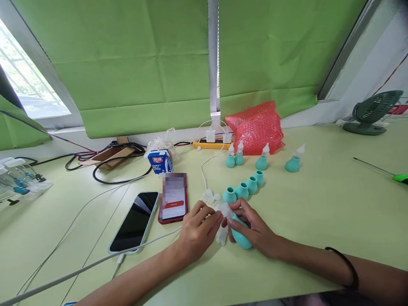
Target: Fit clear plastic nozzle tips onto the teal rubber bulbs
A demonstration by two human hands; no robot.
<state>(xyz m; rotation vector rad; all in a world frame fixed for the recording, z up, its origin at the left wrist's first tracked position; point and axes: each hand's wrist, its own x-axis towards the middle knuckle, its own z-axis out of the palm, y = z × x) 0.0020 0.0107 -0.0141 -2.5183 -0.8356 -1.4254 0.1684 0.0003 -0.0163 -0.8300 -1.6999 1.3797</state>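
My right hand (256, 231) is wrapped round a teal rubber bulb of a nasal aspirator (241, 239), tilted with its neck up and to the left. A clear plastic part (225, 209) sits at the neck. My left hand (198, 229) has its fingers closed in a pinch at that clear part; the fingertips partly cover it. Loose clear plastic pieces (222, 236) lie on the table under and behind my hands. Just beyond, several open-necked teal bulbs (242, 191) stand in a slanting row. Farther back are several bulbs fitted with clear tips (293, 163).
To the left lie a black-screened phone (135, 223) and a red-cased phone (174, 199), with white cables crossing the table. Behind are a blue milk drink carton (161, 161), an orange power strip (204, 144) and a red bubble-wrap bag (258, 131). At right are a screwdriver (398, 177) and a fan (371, 112).
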